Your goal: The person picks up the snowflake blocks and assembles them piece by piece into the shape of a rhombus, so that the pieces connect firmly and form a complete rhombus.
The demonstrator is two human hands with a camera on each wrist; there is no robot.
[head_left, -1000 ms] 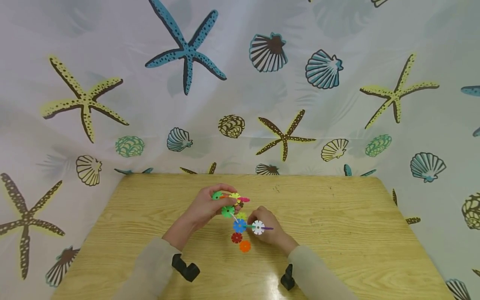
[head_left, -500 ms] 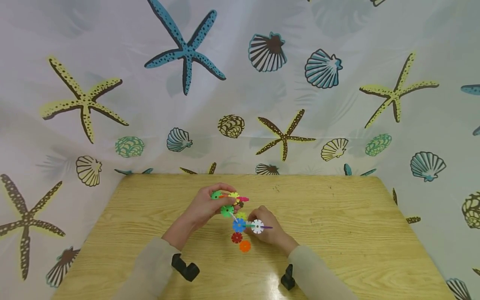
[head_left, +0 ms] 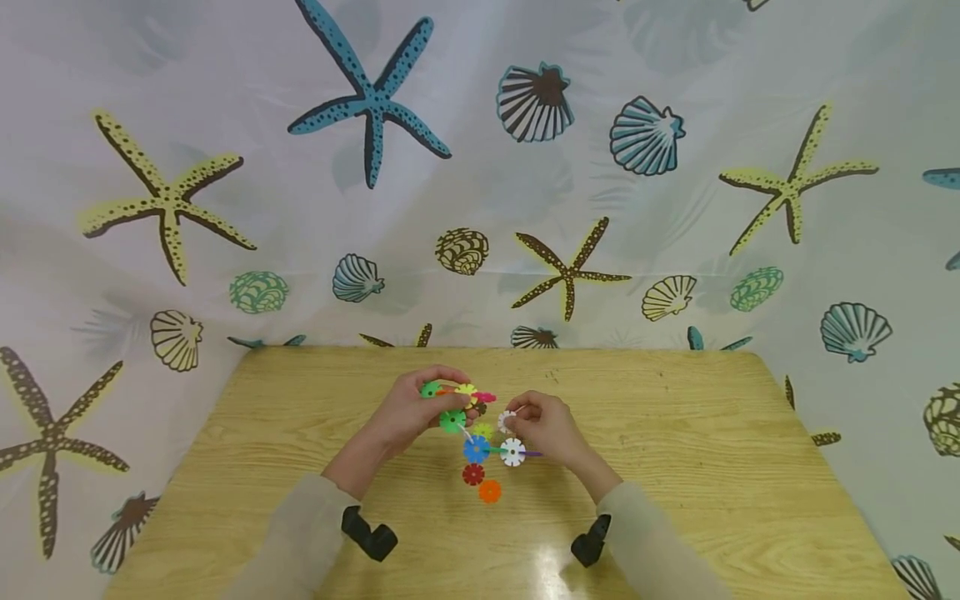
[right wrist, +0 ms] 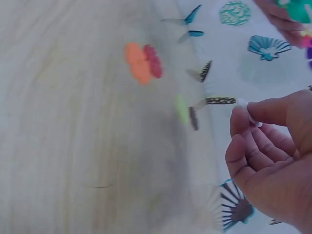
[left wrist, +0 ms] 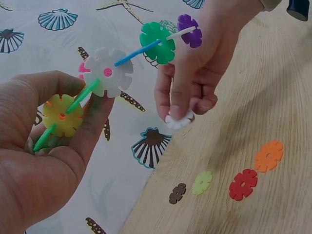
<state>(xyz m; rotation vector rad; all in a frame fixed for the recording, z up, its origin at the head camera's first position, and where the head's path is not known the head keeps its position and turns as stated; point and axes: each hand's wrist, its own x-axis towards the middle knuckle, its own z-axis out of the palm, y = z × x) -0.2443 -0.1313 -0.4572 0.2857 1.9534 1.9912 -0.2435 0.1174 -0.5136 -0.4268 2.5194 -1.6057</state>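
My left hand [head_left: 401,417] grips a linked chain of plastic notched discs [head_left: 476,450], flower-shaped and of several colours. The chain hangs above the table; in the left wrist view, its green disc [left wrist: 165,48] and purple disc [left wrist: 193,36] stick out at the far end. The fingers and palm hide part of it. To the right of the chain, my right hand [head_left: 553,429] pinches a single white notched disc [head_left: 506,422] between thumb and forefinger. In the right wrist view only the edge of that white disc [right wrist: 242,103] shows.
On the wooden table [head_left: 675,467] lie loose discs: an orange disc [left wrist: 269,156], a red disc [left wrist: 243,185], a yellow-green disc [left wrist: 202,183] and a brown disc [left wrist: 177,193]. A patterned cloth [head_left: 480,167] with starfish and shells hangs behind and beside the table.
My right hand has risen from the tabletop, bringing up a white disc that was out of sight in the earlier frames. My left hand and the chain have hardly moved.
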